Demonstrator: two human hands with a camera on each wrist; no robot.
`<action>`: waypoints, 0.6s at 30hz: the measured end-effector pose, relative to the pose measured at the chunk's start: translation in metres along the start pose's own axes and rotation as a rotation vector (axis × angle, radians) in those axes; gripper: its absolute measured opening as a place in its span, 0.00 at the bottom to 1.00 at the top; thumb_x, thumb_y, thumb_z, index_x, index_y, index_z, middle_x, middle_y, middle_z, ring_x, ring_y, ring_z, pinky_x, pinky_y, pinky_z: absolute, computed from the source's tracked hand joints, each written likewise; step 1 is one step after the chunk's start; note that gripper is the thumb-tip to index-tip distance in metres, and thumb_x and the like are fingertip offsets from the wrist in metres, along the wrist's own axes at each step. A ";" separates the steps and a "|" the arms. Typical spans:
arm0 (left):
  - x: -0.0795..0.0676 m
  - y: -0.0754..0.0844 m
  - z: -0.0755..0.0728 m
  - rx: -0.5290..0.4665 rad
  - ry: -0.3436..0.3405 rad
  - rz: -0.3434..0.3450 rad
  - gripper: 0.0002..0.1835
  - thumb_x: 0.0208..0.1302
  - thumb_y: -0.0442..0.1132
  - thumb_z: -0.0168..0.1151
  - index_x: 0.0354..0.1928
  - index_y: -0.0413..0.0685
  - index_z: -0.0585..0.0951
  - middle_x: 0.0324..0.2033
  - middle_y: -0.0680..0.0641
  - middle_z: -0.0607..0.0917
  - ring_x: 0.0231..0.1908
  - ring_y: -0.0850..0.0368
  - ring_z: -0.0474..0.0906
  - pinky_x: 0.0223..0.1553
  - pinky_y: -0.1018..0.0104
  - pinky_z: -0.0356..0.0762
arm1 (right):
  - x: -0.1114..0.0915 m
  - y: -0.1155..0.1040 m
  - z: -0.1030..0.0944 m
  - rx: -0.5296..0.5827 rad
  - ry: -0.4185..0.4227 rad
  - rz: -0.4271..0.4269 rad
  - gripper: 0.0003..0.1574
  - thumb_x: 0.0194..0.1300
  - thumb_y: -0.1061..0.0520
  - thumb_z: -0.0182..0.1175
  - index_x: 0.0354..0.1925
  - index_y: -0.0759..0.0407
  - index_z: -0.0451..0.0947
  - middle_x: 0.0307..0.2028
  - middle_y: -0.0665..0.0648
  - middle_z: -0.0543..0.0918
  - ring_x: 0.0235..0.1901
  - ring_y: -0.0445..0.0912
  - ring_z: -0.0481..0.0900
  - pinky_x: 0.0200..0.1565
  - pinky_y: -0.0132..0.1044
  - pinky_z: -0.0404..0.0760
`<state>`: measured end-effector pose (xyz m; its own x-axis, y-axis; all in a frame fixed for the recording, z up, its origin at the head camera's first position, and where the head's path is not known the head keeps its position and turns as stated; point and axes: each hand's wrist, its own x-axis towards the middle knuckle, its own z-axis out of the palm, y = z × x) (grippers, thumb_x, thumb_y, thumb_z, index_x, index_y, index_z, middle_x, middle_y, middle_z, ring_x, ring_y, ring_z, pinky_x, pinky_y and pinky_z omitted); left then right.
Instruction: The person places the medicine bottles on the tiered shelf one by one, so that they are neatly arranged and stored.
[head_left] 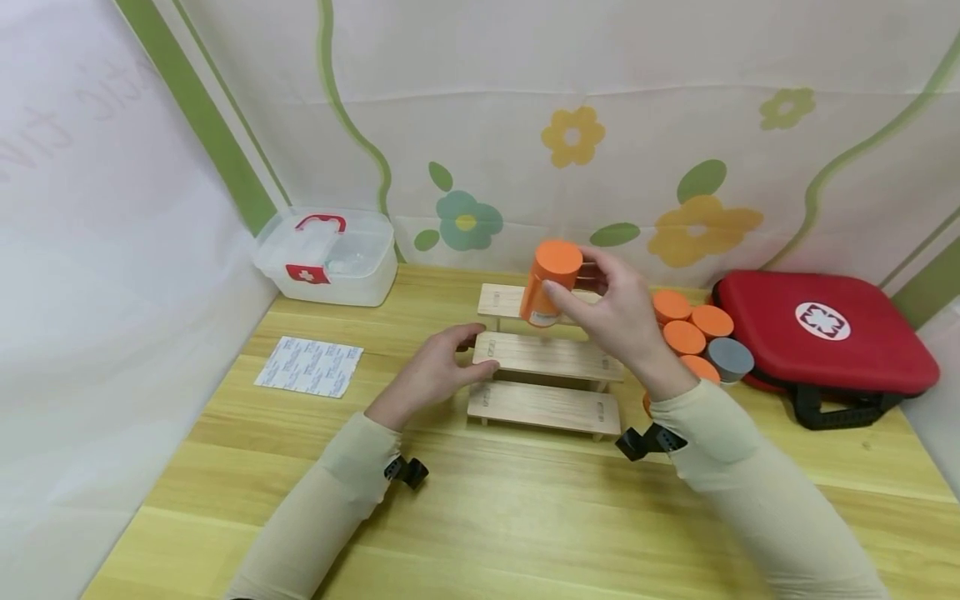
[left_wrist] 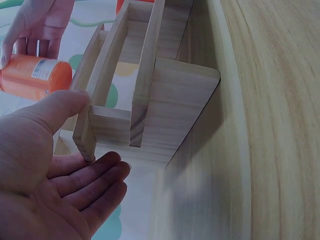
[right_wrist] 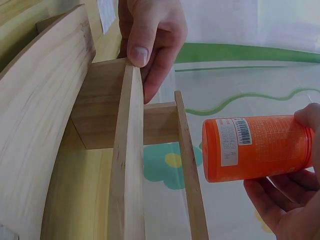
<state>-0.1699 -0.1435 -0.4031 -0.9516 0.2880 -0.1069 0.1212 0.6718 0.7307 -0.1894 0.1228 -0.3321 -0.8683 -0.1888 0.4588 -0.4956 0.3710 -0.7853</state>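
My right hand [head_left: 615,312] grips an orange pill bottle [head_left: 557,271] with an orange lid, thumb on the near side. The bottle is above the top step of a three-tier wooden stepped rack [head_left: 551,354]; its base with a white barcode label [right_wrist: 235,142] faces the rack in the right wrist view. My left hand [head_left: 438,367] pinches the left end of the rack's middle step, thumb [left_wrist: 72,102] on top and index finger beneath. The other left fingers extend past the board.
Right of the rack stand several orange-lidded bottles [head_left: 684,337] and one grey-lidded bottle [head_left: 730,358], beside a red first-aid case [head_left: 825,333] with a black handle. At the left are a clear plastic box [head_left: 360,287] and a printed white packet [head_left: 310,367]. A patterned cloth hangs behind.
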 end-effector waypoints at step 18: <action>0.000 -0.001 0.001 0.003 0.007 0.006 0.41 0.71 0.57 0.73 0.79 0.48 0.71 0.74 0.42 0.79 0.71 0.42 0.78 0.73 0.43 0.77 | 0.026 0.004 0.029 0.084 -0.024 0.019 0.34 0.68 0.57 0.74 0.68 0.66 0.78 0.58 0.64 0.85 0.56 0.56 0.86 0.61 0.54 0.87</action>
<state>-0.1694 -0.1439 -0.4044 -0.9529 0.2870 -0.0980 0.1275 0.6724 0.7292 -0.2148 0.0931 -0.3354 -0.8775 -0.2046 0.4338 -0.4779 0.2977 -0.8264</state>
